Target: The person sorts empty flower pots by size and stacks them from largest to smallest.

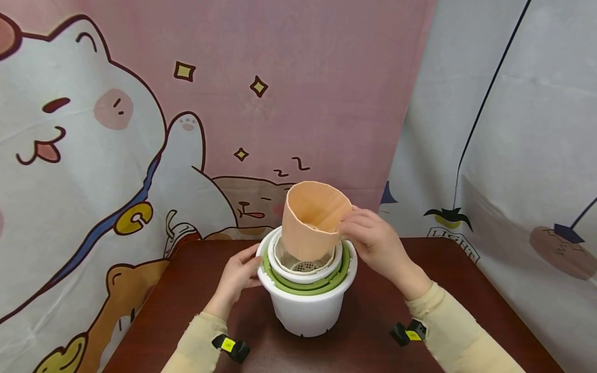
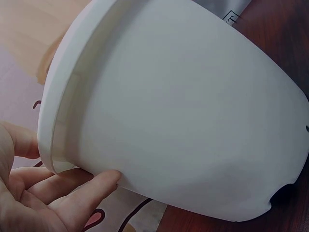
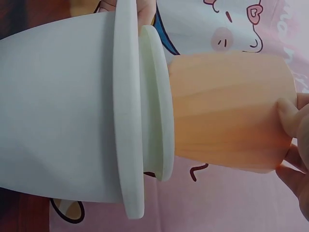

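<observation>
A large white flower pot [image 1: 305, 313] stands on the table with smaller pots nested in it: a green pot [image 1: 322, 285], a white pot [image 1: 298, 277] and a cream pot [image 1: 284, 259] with a holed bottom. My left hand [image 1: 238, 274] grips the large pot's rim at its left side; in the left wrist view the fingers lie under the rim. With thumb and fingers, my right hand [image 1: 373, 241] pinches the rim of a peach-coloured pot [image 1: 305, 235]. That pot is tilted, its lower end over or just inside the cream pot; its bottom is hidden.
The dark red-brown table [image 1: 373, 305] carries the stack near its far edge. Behind hangs a pink and white cartoon cloth [image 1: 326, 103], with a pale cloth [image 1: 527, 155] on the right. Each sleeve has a black wrist camera, such as the left one [image 1: 230, 347].
</observation>
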{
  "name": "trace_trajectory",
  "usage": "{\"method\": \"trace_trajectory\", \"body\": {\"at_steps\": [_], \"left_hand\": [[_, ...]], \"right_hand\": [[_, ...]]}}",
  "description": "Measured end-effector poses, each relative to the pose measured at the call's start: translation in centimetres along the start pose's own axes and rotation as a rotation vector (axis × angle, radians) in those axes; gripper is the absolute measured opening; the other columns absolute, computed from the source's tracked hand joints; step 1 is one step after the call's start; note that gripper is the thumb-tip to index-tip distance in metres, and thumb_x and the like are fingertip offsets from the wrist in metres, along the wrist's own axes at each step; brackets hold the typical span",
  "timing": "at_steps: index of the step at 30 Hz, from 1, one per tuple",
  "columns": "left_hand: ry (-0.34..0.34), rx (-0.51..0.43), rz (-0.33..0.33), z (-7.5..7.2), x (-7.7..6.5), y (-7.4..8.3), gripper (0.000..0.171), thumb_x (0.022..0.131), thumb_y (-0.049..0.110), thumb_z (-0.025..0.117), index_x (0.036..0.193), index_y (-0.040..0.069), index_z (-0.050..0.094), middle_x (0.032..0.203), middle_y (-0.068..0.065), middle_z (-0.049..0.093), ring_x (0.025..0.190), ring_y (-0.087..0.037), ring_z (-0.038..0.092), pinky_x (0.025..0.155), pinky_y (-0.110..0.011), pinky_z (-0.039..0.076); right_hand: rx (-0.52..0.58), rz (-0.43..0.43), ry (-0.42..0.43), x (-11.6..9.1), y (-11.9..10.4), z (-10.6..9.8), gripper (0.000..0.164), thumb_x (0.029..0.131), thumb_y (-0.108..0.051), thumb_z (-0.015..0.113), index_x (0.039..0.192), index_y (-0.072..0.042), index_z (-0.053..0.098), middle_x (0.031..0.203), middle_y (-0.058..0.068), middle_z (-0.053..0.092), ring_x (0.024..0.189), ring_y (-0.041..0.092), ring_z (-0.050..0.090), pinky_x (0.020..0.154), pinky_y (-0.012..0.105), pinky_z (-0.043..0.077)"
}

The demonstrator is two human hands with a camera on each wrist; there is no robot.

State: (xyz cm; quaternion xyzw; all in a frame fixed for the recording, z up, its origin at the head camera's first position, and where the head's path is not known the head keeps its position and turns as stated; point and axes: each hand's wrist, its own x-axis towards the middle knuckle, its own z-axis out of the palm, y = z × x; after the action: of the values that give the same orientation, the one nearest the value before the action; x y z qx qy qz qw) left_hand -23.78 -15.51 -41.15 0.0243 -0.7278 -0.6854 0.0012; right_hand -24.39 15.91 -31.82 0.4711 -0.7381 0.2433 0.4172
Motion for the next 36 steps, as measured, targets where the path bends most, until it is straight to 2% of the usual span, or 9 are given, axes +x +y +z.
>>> {"method": "trace_trajectory", "body": {"at_steps": [5,15,36], "left_hand": [[-0.003,0.006,-0.001,0.0,0.1,-0.1,0.045,0.098,0.012,0.058,0.143,0.004,0.052,0.12,-0.021,0.064,0.083,-0.025,0.071,0.066,-0.043,0.061],[-0.003,0.011,0.008,0.1,0.0,-0.1,0.046,0.099,0.012,0.058,0.143,0.003,0.051,0.121,-0.022,0.064,0.083,-0.025,0.071,0.065,-0.043,0.061],[0.001,0.009,0.0,-0.1,0.3,-0.6,0.044,0.099,0.012,0.057,0.143,0.005,0.053,0.122,-0.022,0.063,0.084,-0.027,0.071,0.067,-0.043,0.061]], "right_hand": [[0.009,-0.013,-0.059,0.0,-0.1,0.4,0.037,0.067,0.018,0.08,0.092,-0.008,0.074,0.094,0.004,0.071,0.096,0.027,0.063,0.099,0.052,0.048],[0.037,0.024,-0.189,-0.3,-0.2,0.8,0.025,0.078,0.01,0.076,0.092,-0.01,0.074,0.095,0.003,0.07,0.1,0.024,0.06,0.104,0.047,0.045],[0.001,-0.016,-0.268,-0.8,-0.2,2.1,0.029,0.077,0.014,0.075,0.093,-0.011,0.074,0.094,0.001,0.067,0.095,0.02,0.061,0.102,0.045,0.048]]}}
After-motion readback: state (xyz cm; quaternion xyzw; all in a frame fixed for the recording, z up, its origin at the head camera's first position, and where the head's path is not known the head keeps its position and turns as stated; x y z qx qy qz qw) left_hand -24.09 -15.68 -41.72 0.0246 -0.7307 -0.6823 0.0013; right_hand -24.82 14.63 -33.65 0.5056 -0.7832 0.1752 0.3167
